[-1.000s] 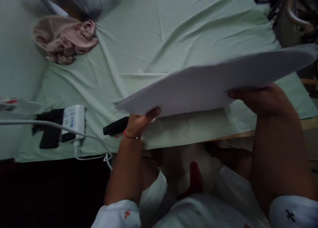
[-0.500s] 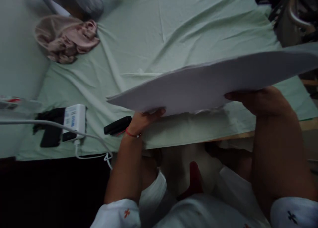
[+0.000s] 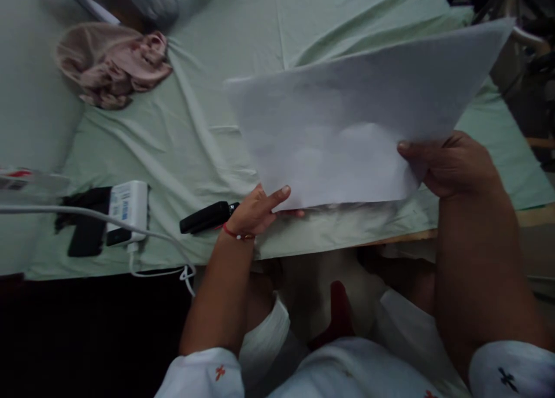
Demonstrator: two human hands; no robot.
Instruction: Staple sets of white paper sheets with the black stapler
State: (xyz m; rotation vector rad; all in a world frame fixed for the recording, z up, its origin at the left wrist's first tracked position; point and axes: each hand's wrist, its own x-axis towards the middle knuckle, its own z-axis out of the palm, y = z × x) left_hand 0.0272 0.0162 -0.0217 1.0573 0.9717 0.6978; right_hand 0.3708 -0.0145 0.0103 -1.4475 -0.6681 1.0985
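Note:
A large white sheet of paper (image 3: 355,117) is held up over the pale green bedsheet (image 3: 225,97), tilted so its face shows. My left hand (image 3: 255,210) pinches its near left corner, a red thread round the wrist. My right hand (image 3: 455,164) grips the near right edge, thumb on top of the paper. A black marker-like object (image 3: 206,217) lies on the sheet just left of my left hand.
A crumpled pink cloth (image 3: 113,65) lies at the far left. A white power adapter (image 3: 127,207) with a white cable (image 3: 87,216) rests on a black item (image 3: 84,230) near the bed's front edge. Dark metal furniture (image 3: 526,33) stands at the far right.
The paper has swung from nearly edge-on and flat to tilted up with its face toward me. Both hands kept hold of it; my right hand rose slightly.

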